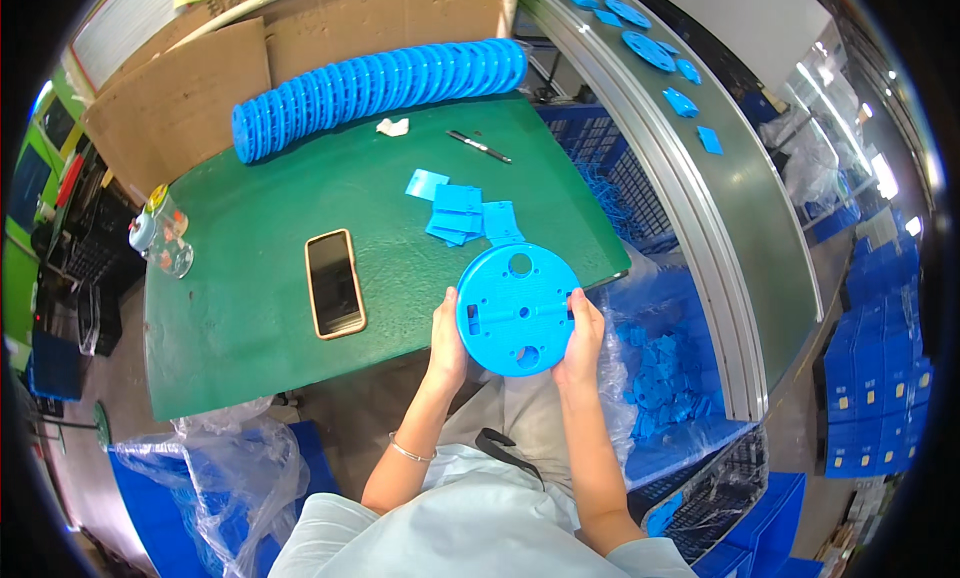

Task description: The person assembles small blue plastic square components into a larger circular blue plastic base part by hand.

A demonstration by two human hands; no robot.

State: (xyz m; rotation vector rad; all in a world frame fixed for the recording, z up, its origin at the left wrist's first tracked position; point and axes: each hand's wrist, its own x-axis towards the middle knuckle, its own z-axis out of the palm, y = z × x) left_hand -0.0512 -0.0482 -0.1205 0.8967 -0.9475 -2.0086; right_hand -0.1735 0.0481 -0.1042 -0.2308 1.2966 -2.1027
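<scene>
Between both hands I hold a round blue plastic disc [505,328] with two large round holes, slots at its sides and a small hole in the centre. My left hand [447,340] grips its left rim, and my right hand [582,343] grips the right rim, thumbs on the upper face. The disc is over the front edge of the green table [250,218]. Just beyond it lies a loose pile of flat blue plates [457,213]. A long row of blue discs [380,86] stands on edge along the table's back.
A phone [335,283], a pen [479,147] and a clear bottle [165,243] are on the table. Cardboard [180,108] borders its back. On the right runs a conveyor [740,193] with blue parts; below it a blue bin [690,453] holds small pieces. Plastic-lined bin [235,468] at lower left.
</scene>
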